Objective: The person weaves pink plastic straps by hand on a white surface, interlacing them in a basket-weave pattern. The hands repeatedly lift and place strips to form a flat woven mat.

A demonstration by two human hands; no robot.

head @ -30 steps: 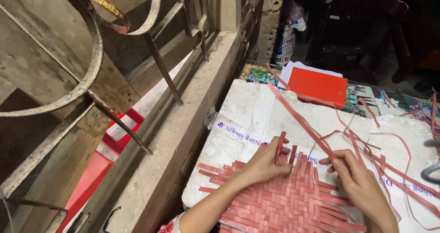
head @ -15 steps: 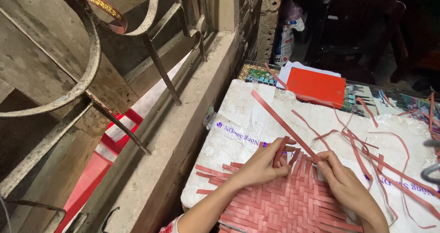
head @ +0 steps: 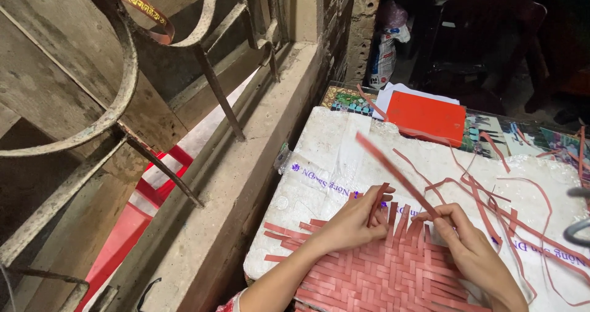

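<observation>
Person seated at a white woven-plastic sack sheet (head: 332,158) spread as a work surface. Left hand (head: 353,223) lies flat on the far edge of a pink woven mat of flat paper strips (head: 381,275), fingers curled about one upright strip end, seemingly to pin the weave so it cannot shift. Right hand (head: 461,238) pinches a long loose pink strip (head: 393,171) between thumb and fingertips; the strip slants up and away to the left, blurred, its near end at the mat's edge. More loose pink strips (head: 510,207) trail to the right within reach. An orange-red card (head: 427,117) lies beyond; rusty window grille (head: 123,103) and concrete sill (head: 246,183) to the left
</observation>
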